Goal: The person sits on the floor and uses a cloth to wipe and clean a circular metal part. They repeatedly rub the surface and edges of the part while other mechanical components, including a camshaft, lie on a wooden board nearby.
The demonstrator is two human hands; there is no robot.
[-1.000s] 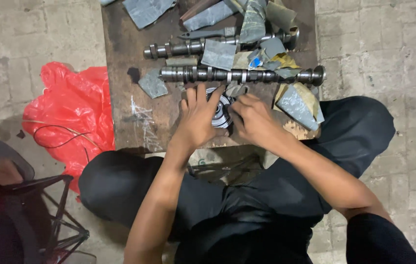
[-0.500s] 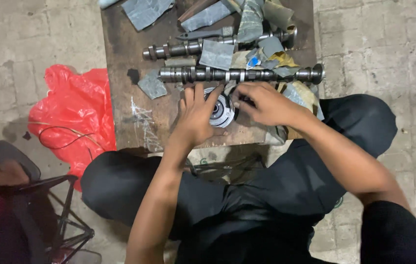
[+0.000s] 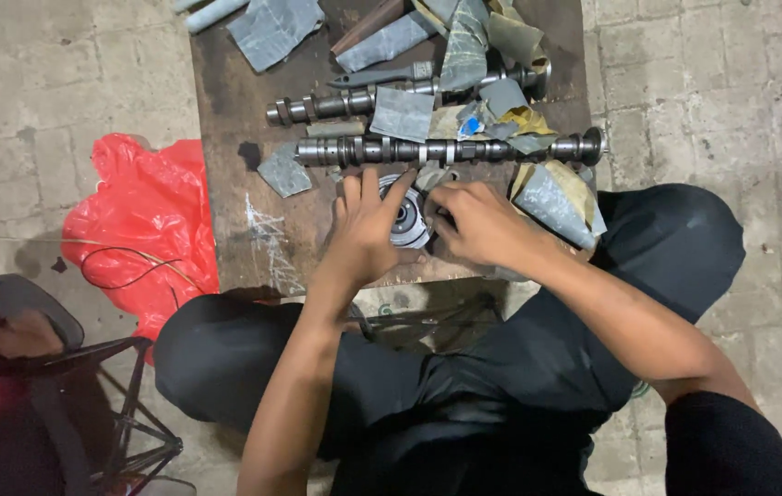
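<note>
At frame centre, on the tabletop, our left hand cups a round metal gear while our right hand pinches its edge. We should brace it flat, below the camshaft.

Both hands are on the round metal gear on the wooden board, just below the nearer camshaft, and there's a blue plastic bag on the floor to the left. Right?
Nearly. The head view shows the plastic bag is red, not blue. The left hand and right hand do hold the round metal gear on the wooden board, below the nearer camshaft.
</note>
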